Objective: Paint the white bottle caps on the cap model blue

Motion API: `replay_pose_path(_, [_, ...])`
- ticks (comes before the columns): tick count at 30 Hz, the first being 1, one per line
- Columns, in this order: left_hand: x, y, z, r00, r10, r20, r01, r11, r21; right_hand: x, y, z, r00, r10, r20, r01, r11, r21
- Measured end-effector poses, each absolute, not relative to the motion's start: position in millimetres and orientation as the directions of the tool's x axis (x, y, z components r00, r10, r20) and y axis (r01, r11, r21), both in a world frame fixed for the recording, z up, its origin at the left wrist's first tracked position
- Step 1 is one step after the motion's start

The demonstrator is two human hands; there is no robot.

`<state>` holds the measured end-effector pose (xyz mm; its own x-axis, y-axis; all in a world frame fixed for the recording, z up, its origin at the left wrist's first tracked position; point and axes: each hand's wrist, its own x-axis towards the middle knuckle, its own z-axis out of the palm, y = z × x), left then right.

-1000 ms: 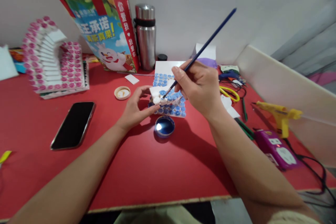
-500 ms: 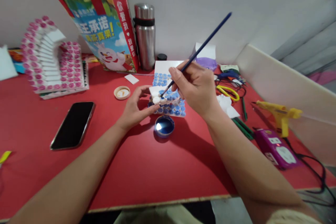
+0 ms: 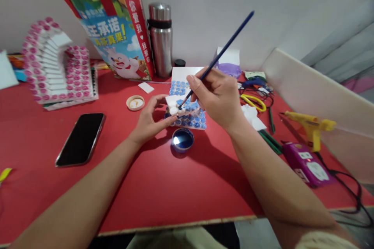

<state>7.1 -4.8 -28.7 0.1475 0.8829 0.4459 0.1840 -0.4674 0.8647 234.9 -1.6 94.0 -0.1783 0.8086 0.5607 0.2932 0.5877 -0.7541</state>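
Note:
A long dark-blue paintbrush (image 3: pixel 228 46) slants up from the pinched fingers of my right hand (image 3: pixel 220 95). Its bristles touch the small round pieces along the near edge of a white craft model (image 3: pixel 190 106). Most rounds there are blue, and one at the left end is white. From the left, my left hand (image 3: pixel 150 122) grips that end, thumb in front and fingers behind. Below it lies a base with rows of blue rounds (image 3: pixel 201 122). A small cup of dark-blue paint (image 3: pixel 182 141) stands just in front.
A phone (image 3: pixel 81 139) and a round lid (image 3: pixel 135 103) lie to the left. Behind stand a pink-and-white craft model (image 3: pixel 57 66), a printed bag (image 3: pixel 117 31) and a steel flask (image 3: pixel 161 46). At right are yellow-handled scissors (image 3: pixel 254 102), a glue gun (image 3: pixel 311 124), and a purple power strip (image 3: pixel 305 165) with cables.
The brush tip stays at the same rounds, with its handle shifted very slightly left. Both hands keep their hold, and the whole view has moved a little.

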Motion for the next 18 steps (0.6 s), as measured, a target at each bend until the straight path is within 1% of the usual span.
replay_pose_path(18, [7.4, -6.1, -26.9, 0.142, 0.887, 0.439, 0.185, -0.460, 0.868, 243.0, 3.1, 100.2, -0.171, 0.819, 0.548, 0.359, 0.570, -0.739])
